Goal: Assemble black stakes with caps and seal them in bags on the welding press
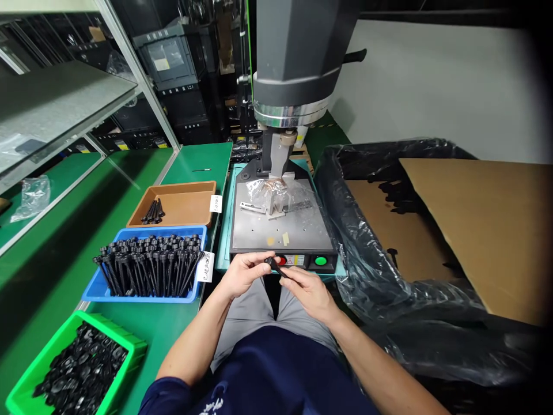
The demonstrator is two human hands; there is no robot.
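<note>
Between both hands is a small black plastic part point(273, 264) with a wider head and a thin shaft, like those in the blue tray. My left hand point(246, 273) pinches its head end between thumb and fingers. The shaft end sits in the fingers of my right hand point(309, 291). Both hands are over my lap, just in front of a bench press machine point(285, 230). Its red button point(280, 260) is partly hidden behind the hands, and the green button point(320, 261) shows to the right. Above the plate, the machine's metal tip point(280, 155) points down at a plastic-wrapped fixture point(276, 199).
On the green bench at left stand a brown tray point(185, 207) with several black parts, a blue tray point(140, 298) full of them, and a green bin point(137, 346) of small black pieces. At right is a plastic-lined box point(371, 259) with cardboard point(488, 219) and black parts.
</note>
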